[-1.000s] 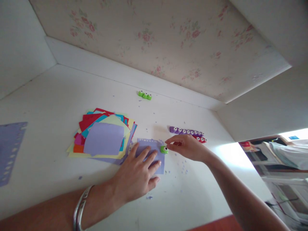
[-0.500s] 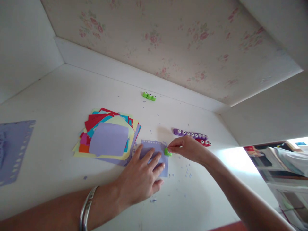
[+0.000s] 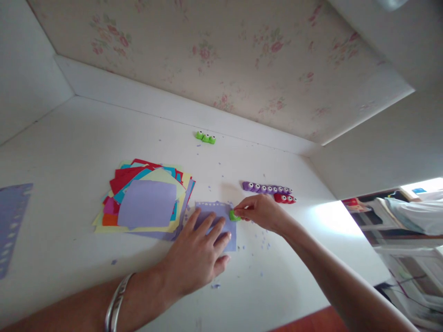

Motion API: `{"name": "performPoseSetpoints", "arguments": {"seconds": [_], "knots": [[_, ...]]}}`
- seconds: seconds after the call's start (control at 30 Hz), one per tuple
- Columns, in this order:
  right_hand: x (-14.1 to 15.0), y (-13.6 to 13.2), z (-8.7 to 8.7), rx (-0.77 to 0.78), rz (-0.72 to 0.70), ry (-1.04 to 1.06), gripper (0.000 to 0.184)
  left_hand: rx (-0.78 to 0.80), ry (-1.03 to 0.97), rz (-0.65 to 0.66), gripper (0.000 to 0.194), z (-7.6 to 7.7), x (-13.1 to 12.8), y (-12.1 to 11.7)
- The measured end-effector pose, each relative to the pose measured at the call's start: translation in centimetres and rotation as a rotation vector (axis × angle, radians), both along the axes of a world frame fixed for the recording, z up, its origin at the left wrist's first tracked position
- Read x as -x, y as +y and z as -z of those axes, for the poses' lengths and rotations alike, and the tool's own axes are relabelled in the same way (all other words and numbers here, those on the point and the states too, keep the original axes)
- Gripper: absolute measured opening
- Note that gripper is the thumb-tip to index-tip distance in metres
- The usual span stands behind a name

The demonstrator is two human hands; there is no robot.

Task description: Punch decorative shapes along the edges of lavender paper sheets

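Note:
My left hand (image 3: 202, 253) lies flat with spread fingers on a small purple sheet of paper (image 3: 230, 242). Small cut-out holes run along that sheet's top edge. At its upper right corner, my right hand (image 3: 258, 210) pinches a small green craft punch (image 3: 234, 216) with thumb and fingers. The punch sits against the paper's edge, partly covered by the fingertips. Beyond my right hand lie a row of purple punches (image 3: 266, 188) and a shorter row of red punches (image 3: 285, 198), each with a white, dark-marked top.
A fanned stack of coloured paper (image 3: 147, 203) lies left of my hands. Farther left is a larger purple sheet (image 3: 14, 221) with holes along its edge. Three green punches (image 3: 206, 137) stand near the back ledge. Purple paper bits (image 3: 216, 286) are scattered on the white tabletop (image 3: 69, 175).
The view has shifted slightly, so everything sits a little farther left. My right hand stays on the green punch at the paper's edge, and my left hand keeps its place on the sheet.

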State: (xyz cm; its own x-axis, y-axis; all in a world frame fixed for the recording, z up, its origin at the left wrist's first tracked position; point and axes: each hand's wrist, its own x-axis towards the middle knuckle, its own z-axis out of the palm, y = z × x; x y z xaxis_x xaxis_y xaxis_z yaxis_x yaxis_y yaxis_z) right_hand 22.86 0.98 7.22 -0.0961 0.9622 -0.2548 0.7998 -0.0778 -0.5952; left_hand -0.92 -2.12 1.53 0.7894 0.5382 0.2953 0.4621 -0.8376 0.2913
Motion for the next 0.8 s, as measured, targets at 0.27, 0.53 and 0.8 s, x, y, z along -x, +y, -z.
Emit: {"name": "performPoseSetpoints", "arguments": {"seconds": [0.27,0.53,0.8], "knots": [[-0.6,0.1,-1.2,0.042,-0.106,-0.017,0.016,-0.002,-0.011,-0.008,0.041,0.1,0.1,-0.2],[0.2,-1.5,-0.8,-0.129,-0.122,-0.102,0.025,0.005,-0.007,-0.003,0.042,0.0,0.1,-0.1],[-1.1,-2.4,-1.0,-0.109,-0.154,-0.178,0.019,0.006,-0.008,-0.009,0.042,0.3,0.1,-0.1]]}}
